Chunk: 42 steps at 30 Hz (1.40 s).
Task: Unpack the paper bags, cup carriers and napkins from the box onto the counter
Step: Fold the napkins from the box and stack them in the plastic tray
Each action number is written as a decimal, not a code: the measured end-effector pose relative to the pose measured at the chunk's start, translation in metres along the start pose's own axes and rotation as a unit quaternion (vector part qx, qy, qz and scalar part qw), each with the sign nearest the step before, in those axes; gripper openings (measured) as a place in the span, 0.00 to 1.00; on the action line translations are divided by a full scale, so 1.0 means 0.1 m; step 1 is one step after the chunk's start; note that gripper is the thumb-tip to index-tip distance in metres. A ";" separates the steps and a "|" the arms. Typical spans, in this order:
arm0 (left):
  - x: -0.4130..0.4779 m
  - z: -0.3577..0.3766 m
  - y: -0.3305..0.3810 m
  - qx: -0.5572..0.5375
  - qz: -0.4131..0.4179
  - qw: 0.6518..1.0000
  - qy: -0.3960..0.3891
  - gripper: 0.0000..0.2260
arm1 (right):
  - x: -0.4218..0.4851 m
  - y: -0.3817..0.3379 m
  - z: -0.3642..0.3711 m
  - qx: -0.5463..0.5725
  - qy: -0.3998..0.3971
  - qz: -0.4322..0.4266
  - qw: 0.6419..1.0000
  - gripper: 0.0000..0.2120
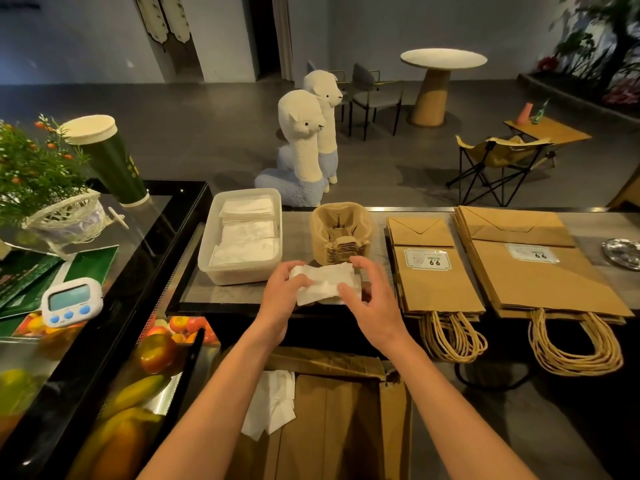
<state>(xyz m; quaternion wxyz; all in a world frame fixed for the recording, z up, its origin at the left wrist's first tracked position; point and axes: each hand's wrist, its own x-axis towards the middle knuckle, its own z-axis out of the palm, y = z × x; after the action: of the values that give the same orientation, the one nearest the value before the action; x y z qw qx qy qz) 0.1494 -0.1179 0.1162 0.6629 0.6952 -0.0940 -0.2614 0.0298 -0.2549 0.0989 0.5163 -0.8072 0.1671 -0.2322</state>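
I see the grey counter (296, 237) carrying, left to right, a clear plastic tub (239, 277) of white napkins (247, 233), stacked cup carriers (341, 233), a smaller pile of paper bags (436, 282), a larger pile (540, 275), and a metal dish (623, 252).

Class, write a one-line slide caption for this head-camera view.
Left hand and right hand hold white napkins near cup carriers and paper bags.
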 end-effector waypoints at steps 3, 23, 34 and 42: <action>-0.02 -0.02 0.03 -0.025 -0.040 0.999 -0.009 0.16 | -0.06 0.09 -0.04 -0.108 -0.076 -0.062 0.989 0.37; -0.06 -0.05 -0.01 0.134 0.096 0.986 0.010 0.08 | 0.21 0.00 -0.08 -0.208 -0.100 0.002 0.973 0.21; 0.00 -0.03 -0.07 0.111 0.082 0.990 0.014 0.13 | 0.26 0.02 -0.09 -0.188 -0.102 0.023 0.977 0.19; -0.05 -0.03 -0.03 0.077 0.082 0.994 0.013 0.10 | 0.18 -0.03 0.01 -0.184 -0.058 -0.031 0.981 0.18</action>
<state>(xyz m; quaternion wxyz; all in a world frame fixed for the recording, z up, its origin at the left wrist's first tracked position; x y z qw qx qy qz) 0.1458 -0.1123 0.1147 0.6277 0.7377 -0.1615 -0.1892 0.0449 -0.2621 0.1053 0.3605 -0.9052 0.1518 -0.1659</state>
